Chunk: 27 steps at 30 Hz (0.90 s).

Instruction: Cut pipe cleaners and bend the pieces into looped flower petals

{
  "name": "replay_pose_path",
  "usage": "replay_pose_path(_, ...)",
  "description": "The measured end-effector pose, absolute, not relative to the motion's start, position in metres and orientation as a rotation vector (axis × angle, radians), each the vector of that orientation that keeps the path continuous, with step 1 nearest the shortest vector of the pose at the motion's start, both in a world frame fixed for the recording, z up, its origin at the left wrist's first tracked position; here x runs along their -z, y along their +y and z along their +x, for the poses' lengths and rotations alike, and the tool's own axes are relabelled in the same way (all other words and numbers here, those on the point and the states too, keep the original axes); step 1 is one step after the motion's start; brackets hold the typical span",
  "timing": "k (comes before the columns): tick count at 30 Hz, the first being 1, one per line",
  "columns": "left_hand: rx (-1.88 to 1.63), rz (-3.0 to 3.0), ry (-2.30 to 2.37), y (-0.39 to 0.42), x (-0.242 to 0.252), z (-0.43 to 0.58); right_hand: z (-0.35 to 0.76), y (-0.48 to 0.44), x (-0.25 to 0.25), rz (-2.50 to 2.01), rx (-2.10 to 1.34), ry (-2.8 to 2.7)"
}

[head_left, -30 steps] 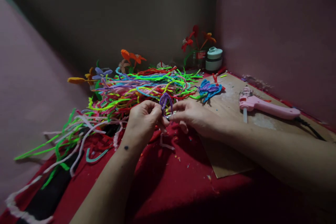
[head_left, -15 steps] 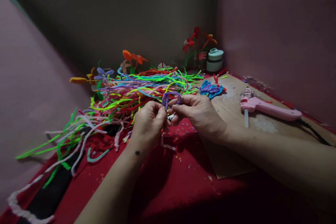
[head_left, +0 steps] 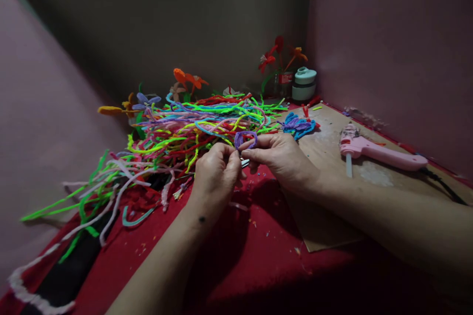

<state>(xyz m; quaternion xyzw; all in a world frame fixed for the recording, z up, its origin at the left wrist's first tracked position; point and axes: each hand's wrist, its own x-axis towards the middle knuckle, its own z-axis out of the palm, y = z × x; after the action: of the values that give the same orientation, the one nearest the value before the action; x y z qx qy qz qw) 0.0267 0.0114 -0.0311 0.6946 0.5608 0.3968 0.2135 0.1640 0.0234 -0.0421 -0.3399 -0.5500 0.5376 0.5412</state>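
A purple pipe cleaner [head_left: 247,134], bent into loops, stands up between the fingertips of both hands. My left hand [head_left: 218,172] is closed, pinching the lower end of the loops between thumb and forefinger. My right hand [head_left: 284,160] is closed as well, with its thumb and forefinger on the right side of the loop. Below the fingertips a small shiny metal piece [head_left: 245,163] shows; most of it is hidden by the fingers, and its kind cannot be made out.
Behind the hands lies a heap of coloured pipe cleaners [head_left: 177,133]. To the right, a pink glue gun [head_left: 384,152] and a blue-purple pipe-cleaner piece [head_left: 298,125] rest on a brown board [head_left: 325,157]. A mint container [head_left: 304,83] and pipe-cleaner flowers [head_left: 190,79] stand at the back.
Both hands have shifted slightly to the right. The purple loops have changed shape, from a standing fold with an arch to a rounder, smaller loop nearer the right fingers.
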Motion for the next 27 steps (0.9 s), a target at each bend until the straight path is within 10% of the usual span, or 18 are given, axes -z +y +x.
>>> replay_pose_path(27, -1.18, 1.939, 1.717, 0.019, 0.027, 0.016, 0.163, 0.018, 0.038, -0.653, -1.603, -1.187)
